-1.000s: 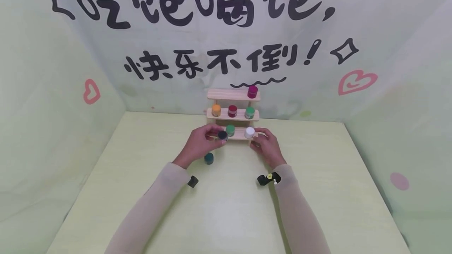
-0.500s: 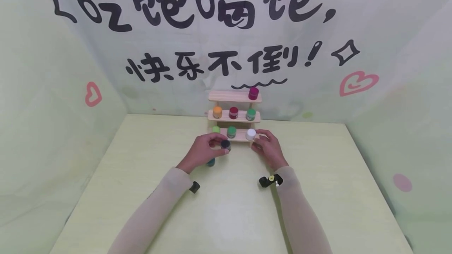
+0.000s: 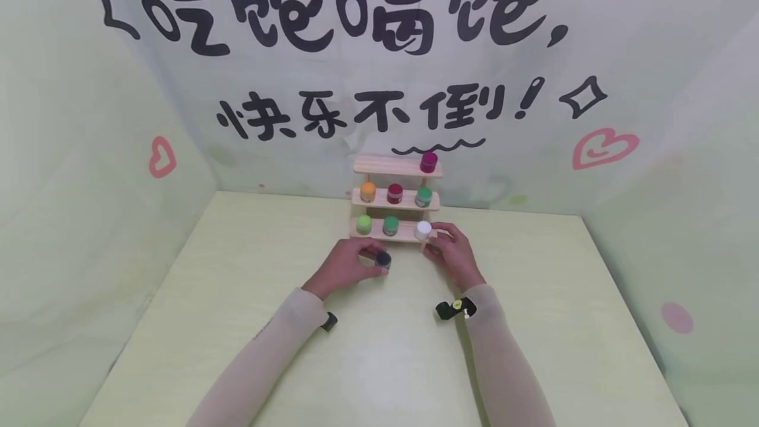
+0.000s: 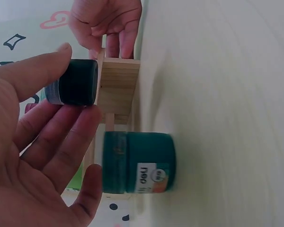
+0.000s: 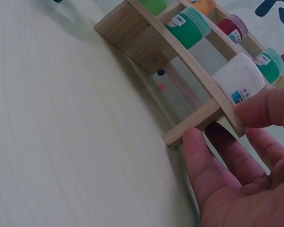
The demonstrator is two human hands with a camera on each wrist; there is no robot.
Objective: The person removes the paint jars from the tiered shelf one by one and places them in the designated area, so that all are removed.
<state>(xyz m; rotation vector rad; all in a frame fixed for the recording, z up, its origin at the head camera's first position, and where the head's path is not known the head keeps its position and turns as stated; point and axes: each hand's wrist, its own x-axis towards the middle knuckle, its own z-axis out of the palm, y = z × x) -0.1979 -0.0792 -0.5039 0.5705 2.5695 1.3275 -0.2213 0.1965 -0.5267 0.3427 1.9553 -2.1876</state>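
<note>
My left hand (image 3: 346, 267) pinches a small dark paint jar (image 4: 78, 82) between thumb and fingers, in front of the lowest shelf. A teal paint jar (image 4: 142, 163) stands on the table close beside the fingers in the left wrist view; the hand hides it in the head view. With thumb and fingers, my right hand (image 3: 456, 256) grips the right end of the lowest tier of a wooden display rack (image 5: 199, 118). Right by that thumb sits a white paint jar (image 5: 239, 78). Light green (image 3: 364, 224) and green (image 3: 391, 225) jars share this tier.
Orange (image 3: 367, 192), dark red (image 3: 394, 194) and green (image 3: 423, 197) jars stand on the middle tier. A magenta jar (image 3: 429, 162) is at the top tier's right end. Behind the rack hangs a printed cloth backdrop (image 3: 284, 170) at the table's (image 3: 367, 361) far edge.
My left hand has drawn the dark jar away from the lowest shelf, toward me, uncovering the light green jar and covering the teal one. The right hand keeps its place on the rack.
</note>
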